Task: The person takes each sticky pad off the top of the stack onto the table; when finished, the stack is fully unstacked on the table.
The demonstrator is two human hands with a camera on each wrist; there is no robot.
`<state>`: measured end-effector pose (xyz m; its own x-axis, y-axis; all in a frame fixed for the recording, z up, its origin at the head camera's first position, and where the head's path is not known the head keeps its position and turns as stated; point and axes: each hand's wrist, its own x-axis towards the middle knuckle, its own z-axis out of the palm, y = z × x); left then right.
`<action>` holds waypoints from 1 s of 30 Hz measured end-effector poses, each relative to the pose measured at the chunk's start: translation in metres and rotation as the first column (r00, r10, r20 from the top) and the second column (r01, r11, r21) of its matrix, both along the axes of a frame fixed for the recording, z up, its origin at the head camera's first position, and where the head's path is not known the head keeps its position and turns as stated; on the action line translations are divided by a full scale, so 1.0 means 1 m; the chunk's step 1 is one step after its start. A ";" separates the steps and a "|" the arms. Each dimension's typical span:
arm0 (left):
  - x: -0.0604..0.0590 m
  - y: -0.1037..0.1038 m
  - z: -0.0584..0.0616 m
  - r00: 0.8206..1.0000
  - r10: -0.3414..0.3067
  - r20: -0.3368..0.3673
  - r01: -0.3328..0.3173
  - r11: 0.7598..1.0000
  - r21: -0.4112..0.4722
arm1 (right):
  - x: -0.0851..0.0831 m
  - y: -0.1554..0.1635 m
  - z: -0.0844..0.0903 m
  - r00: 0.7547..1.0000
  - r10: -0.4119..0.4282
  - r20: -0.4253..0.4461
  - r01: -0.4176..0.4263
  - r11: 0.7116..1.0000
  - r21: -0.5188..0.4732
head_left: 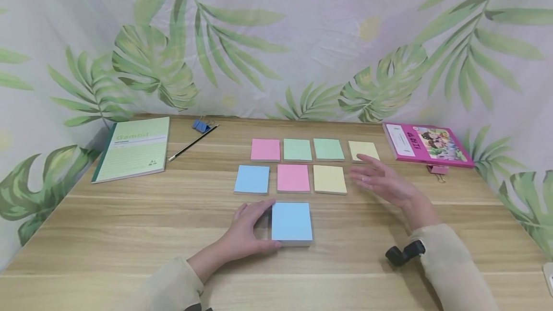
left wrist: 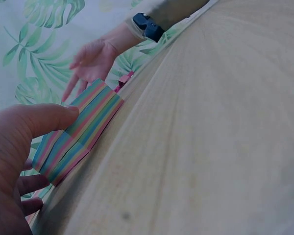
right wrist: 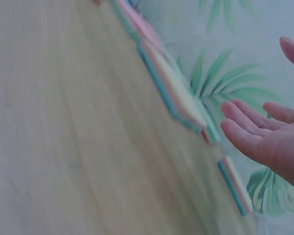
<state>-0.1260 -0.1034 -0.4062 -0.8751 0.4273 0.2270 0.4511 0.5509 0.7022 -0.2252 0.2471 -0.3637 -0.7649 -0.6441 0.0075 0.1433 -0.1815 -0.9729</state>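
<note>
A thick stack of sticky notes (head_left: 291, 222) with a blue top sheet lies on the table near the front middle. My left hand (head_left: 246, 232) holds it from the left, thumb at the near corner and fingers at the far one. Coloured stripes of its layers show on its side (left wrist: 81, 129) in the left wrist view. My right hand (head_left: 386, 182) is held with fingers extended, nothing in it, beside the yellow sticky note pads. The nearest yellow pad (head_left: 330, 180) lies just left of its fingertips; the farther yellow pad (head_left: 362, 149) is partly behind its fingers.
Thin pads lie in two rows, among them a blue pad (head_left: 252, 179), pink pad (head_left: 293, 178) and green pad (head_left: 297, 150). At the left are a notebook (head_left: 136, 148), pencil (head_left: 193, 143) and blue binder clip (head_left: 201, 125). A pink book (head_left: 427, 144) and pink clip (head_left: 438, 170) lie right.
</note>
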 end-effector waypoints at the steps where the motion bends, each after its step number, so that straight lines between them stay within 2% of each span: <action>1: 0.000 0.000 0.000 1.000 -0.001 0.001 0.001 1.000 0.002 | 0.003 -0.003 0.002 1.000 0.019 -0.021 -0.019 1.000 -0.013; 6: 0.000 -0.001 0.000 1.000 0.001 0.003 -0.001 1.000 0.003 | 0.025 -0.036 0.003 0.992 0.084 -0.090 -0.078 0.995 0.069; 11: 0.000 0.000 0.000 1.000 -0.002 0.002 0.002 1.000 0.005 | 0.042 -0.069 -0.010 0.976 0.196 -0.095 -0.186 0.977 0.108; 14: 0.000 0.000 -0.001 1.000 -0.001 0.004 0.001 1.000 0.004 | 0.049 -0.081 -0.018 0.964 0.232 -0.133 -0.208 0.962 0.176; 17: 0.000 0.000 -0.002 1.000 0.000 0.005 0.000 1.000 -0.003 | 0.055 -0.090 -0.023 0.951 0.236 -0.200 -0.177 0.946 0.272; 22: 0.000 0.000 -0.003 1.000 0.004 0.004 -0.004 1.000 -0.004 | 0.064 -0.097 -0.027 0.943 0.173 -0.285 -0.040 0.907 0.419; 30: 0.000 -0.001 0.000 1.000 0.003 0.000 -0.003 1.000 -0.004 | 0.072 -0.104 -0.033 0.913 0.147 -0.380 0.087 0.842 0.533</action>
<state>-0.1257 -0.1039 -0.4065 -0.8765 0.4256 0.2250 0.4493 0.5551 0.7000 -0.1530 0.1434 -0.3965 -0.7513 -0.6582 -0.0471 -0.2721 0.3741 -0.8866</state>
